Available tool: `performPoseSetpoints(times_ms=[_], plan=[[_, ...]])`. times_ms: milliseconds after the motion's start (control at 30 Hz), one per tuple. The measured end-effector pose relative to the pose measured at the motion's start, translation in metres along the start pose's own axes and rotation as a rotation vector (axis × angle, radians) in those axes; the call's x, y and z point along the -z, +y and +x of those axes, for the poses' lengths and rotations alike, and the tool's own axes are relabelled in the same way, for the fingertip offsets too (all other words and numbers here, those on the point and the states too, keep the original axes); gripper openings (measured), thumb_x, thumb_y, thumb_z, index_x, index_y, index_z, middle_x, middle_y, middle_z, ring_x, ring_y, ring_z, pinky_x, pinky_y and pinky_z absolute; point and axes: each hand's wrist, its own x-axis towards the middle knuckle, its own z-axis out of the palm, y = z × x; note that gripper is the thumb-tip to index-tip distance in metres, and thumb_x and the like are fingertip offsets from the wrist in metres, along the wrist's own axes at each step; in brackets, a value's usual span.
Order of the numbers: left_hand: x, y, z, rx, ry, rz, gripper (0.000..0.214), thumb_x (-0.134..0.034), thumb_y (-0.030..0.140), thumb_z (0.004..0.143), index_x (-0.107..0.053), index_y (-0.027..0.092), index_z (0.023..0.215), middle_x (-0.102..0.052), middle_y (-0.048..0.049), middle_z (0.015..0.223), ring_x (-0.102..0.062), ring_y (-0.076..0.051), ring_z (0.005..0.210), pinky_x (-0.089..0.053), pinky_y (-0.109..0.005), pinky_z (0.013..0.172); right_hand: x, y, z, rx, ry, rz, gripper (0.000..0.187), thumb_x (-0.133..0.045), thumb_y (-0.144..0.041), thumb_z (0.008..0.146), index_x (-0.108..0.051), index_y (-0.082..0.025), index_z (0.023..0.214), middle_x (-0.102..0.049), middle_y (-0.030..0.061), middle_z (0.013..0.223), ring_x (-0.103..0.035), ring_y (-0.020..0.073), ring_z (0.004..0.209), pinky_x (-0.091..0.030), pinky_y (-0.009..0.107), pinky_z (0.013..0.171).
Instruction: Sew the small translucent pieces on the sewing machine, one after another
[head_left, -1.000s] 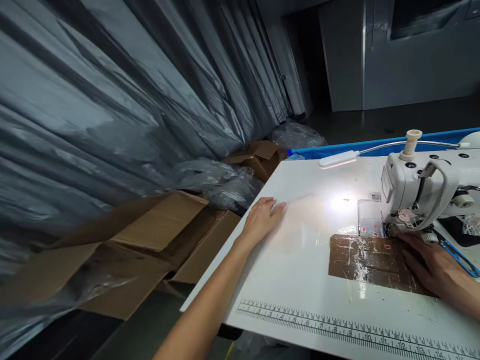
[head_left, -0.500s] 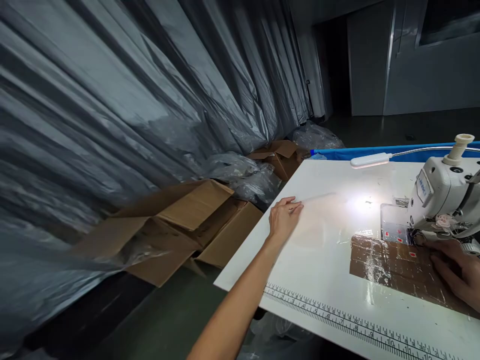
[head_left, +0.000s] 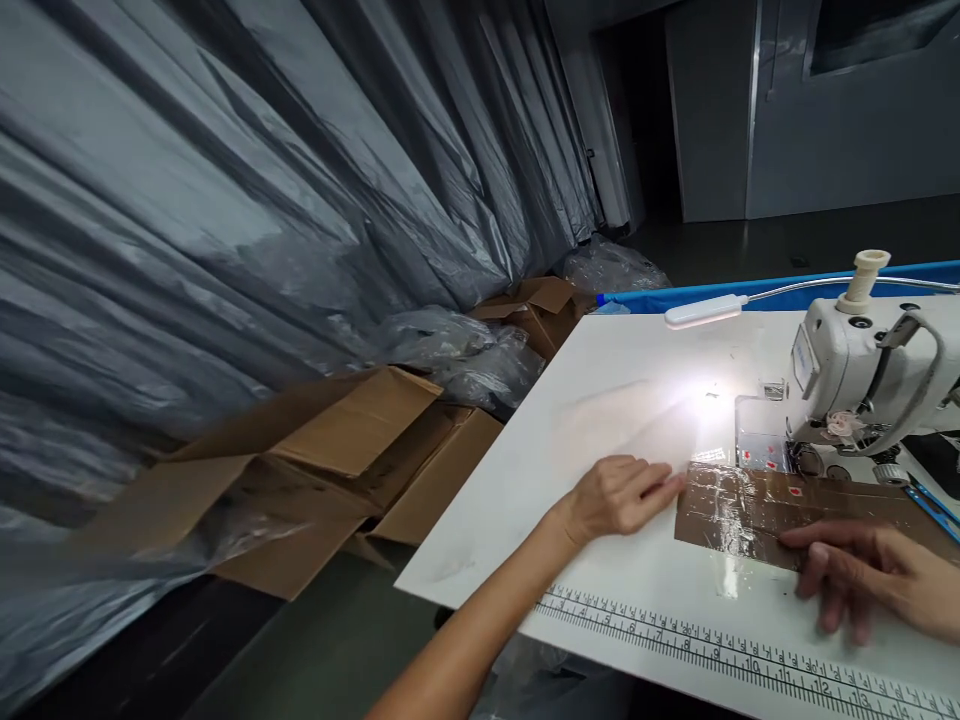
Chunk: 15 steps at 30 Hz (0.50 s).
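My left hand (head_left: 626,492) rests low over the white table with its fingers curled together. Its foremost fingertip reaches the left edge of a brown, shiny tape-covered strip (head_left: 727,510); anything held in the fingers is hidden. Over the front edge of that strip is my right hand (head_left: 874,575), fingers apart and partly blurred by motion. The strip, with a small red-and-white mark, lies flat in front of a white sewing machine (head_left: 840,350). Beside the needle area, a machine plate (head_left: 761,430) shows more red marks.
A lit lamp (head_left: 705,311) on a bendable neck hangs over the tabletop (head_left: 510,500). A printed ruler (head_left: 712,650) runs along the front edge. Blue-handled scissors or snips (head_left: 934,510) lie right. Left of the table stand open cardboard boxes (head_left: 360,420) and plastic sheeting (head_left: 457,345).
My left hand has moved right and nearer, up to the brown strip's left edge. My right hand has drawn back from the needle area toward the front. The view has shifted slightly right.
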Motion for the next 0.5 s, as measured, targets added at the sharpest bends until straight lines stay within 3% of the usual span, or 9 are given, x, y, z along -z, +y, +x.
performPoseSetpoints(times_ms=[100, 167, 267, 367, 433, 500], plan=[[-0.009, 0.014, 0.003, -0.124, 0.008, -0.019, 0.031, -0.047, 0.025, 0.094, -0.069, 0.032, 0.115, -0.075, -0.0079, 0.103, -0.069, -0.017, 0.073, -0.058, -0.031, 0.061, -0.007, 0.002, 0.001, -0.013, -0.114, 0.097, 0.085, -0.057, -0.079, 0.079, -0.055, -0.015, 0.136, -0.068, 0.0139, 0.106, -0.072, 0.0212, 0.087, -0.062, 0.034, 0.080], [-0.006, 0.009, 0.002, -0.082, 0.043, 0.022, 0.033, -0.043, 0.024, 0.097, -0.069, 0.030, 0.116, -0.075, -0.0080, 0.103, -0.070, -0.017, 0.074, -0.057, -0.030, 0.061, -0.007, 0.003, 0.000, -0.017, -0.111, 0.101, 0.087, -0.059, -0.079, 0.078, -0.053, -0.015, 0.137, -0.067, 0.0140, 0.109, -0.071, 0.0209, 0.091, -0.060, 0.035, 0.085], [0.012, -0.018, -0.001, 0.177, 0.190, 0.163, 0.038, -0.035, 0.025, 0.101, -0.070, 0.026, 0.116, -0.075, -0.0088, 0.103, -0.071, -0.018, 0.080, -0.055, -0.029, 0.066, -0.004, 0.003, -0.001, -0.015, -0.069, 0.087, 0.086, -0.060, -0.079, 0.077, -0.055, -0.016, 0.135, -0.068, 0.0132, 0.109, -0.070, 0.0191, 0.090, -0.059, 0.032, 0.083], [0.036, -0.051, -0.004, 0.481, 0.346, 0.355, 0.036, -0.039, 0.033, 0.100, -0.071, 0.023, 0.115, -0.074, -0.0104, 0.100, -0.070, -0.021, 0.087, -0.053, -0.029, 0.069, -0.001, 0.003, -0.002, -0.010, -0.045, 0.076, 0.082, -0.058, -0.079, 0.078, -0.058, -0.015, 0.131, -0.070, 0.0117, 0.102, -0.070, 0.0166, 0.080, -0.059, 0.030, 0.076], [0.047, -0.068, -0.005, 0.601, 0.341, 0.444, 0.034, -0.042, 0.031, 0.099, -0.072, 0.023, 0.112, -0.074, -0.0097, 0.100, -0.069, -0.024, 0.087, -0.052, -0.032, 0.071, -0.001, 0.003, -0.001, -0.011, -0.037, 0.070, 0.083, -0.058, -0.080, 0.078, -0.059, -0.015, 0.129, -0.071, 0.0112, 0.097, -0.069, 0.0165, 0.075, -0.059, 0.030, 0.074], [0.052, -0.076, -0.007, 0.634, 0.310, 0.490, 0.028, -0.047, 0.027, 0.096, -0.074, 0.024, 0.104, -0.072, -0.0083, 0.108, -0.068, -0.025, 0.091, -0.051, -0.035, 0.076, -0.001, 0.003, 0.000, -0.019, -0.029, 0.056, 0.083, -0.058, -0.080, 0.077, -0.060, -0.015, 0.128, -0.072, 0.0112, 0.093, -0.069, 0.0174, 0.073, -0.059, 0.032, 0.073]])
